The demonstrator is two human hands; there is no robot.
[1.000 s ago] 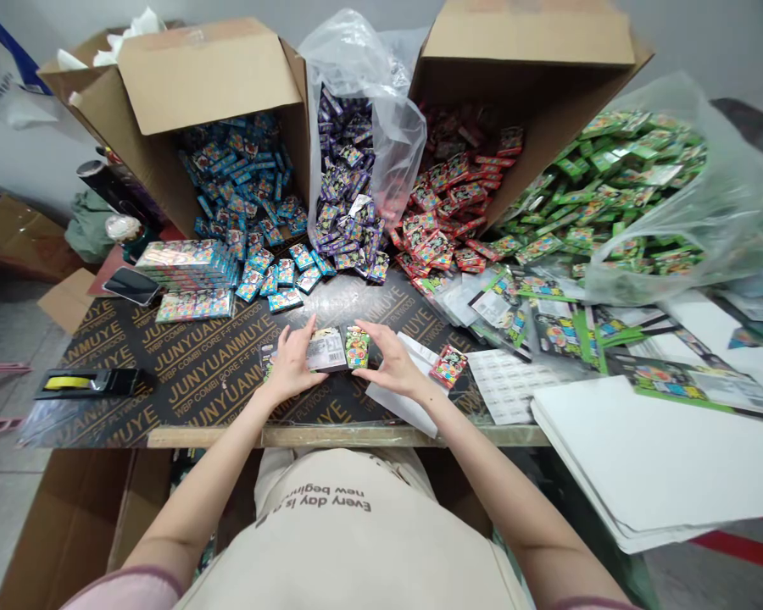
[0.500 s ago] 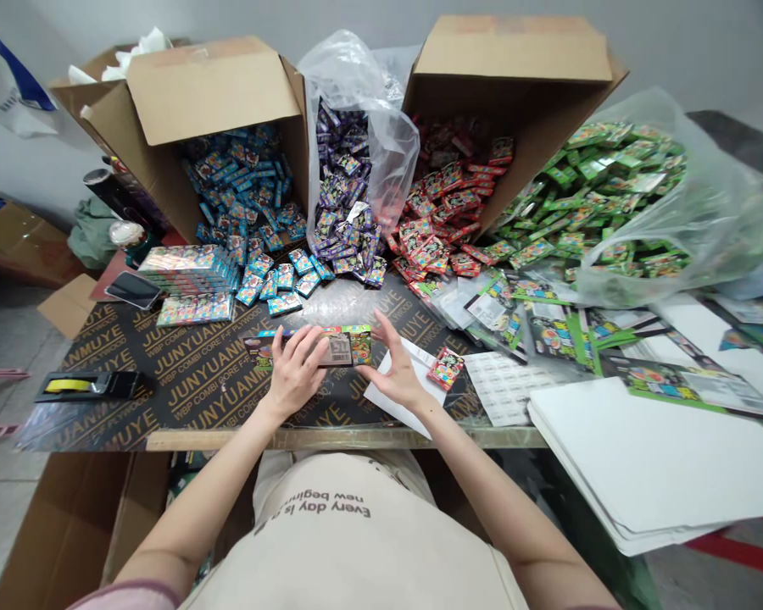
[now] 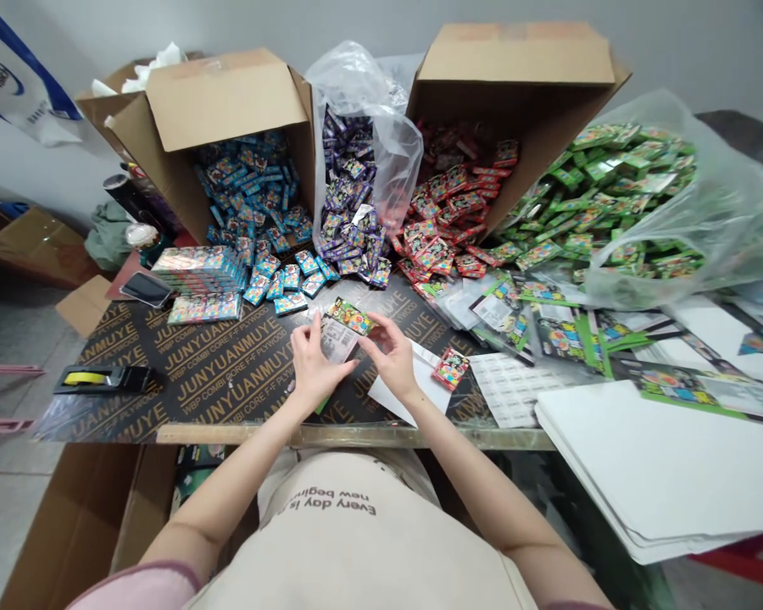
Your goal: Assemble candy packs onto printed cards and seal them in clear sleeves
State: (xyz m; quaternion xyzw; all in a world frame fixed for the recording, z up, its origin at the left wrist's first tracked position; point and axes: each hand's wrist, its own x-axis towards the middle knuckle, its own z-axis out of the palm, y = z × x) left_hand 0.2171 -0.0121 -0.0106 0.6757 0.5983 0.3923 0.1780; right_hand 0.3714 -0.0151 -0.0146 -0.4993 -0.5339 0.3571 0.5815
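Between my hands is a flat printed packet (image 3: 342, 337), tilted, with a green picture panel at its far end and a pale label with a barcode. My left hand (image 3: 318, 363) grips its left side, thumb toward the near edge. At the right corner, my right hand (image 3: 389, 352) pinches it between thumb and fingers. What lies inside the packet I cannot make out. A small red box (image 3: 451, 368) sits right of my right hand, partly on a white paper sheet (image 3: 402, 398).
Blue boxes (image 3: 247, 191), purple boxes (image 3: 349, 212), red boxes (image 3: 442, 220) and green boxes (image 3: 610, 195) are heaped at the back. Wrapped stacks (image 3: 200, 280), a phone (image 3: 145, 289) and a tape dispenser (image 3: 105, 379) stand left. Printed pouches (image 3: 565, 330) and white cards (image 3: 661, 457) lie right.
The packet has turned from lying level across to a slant, its far end pointing up and right. My left hand has moved right, and my right hand has closed on the corner.
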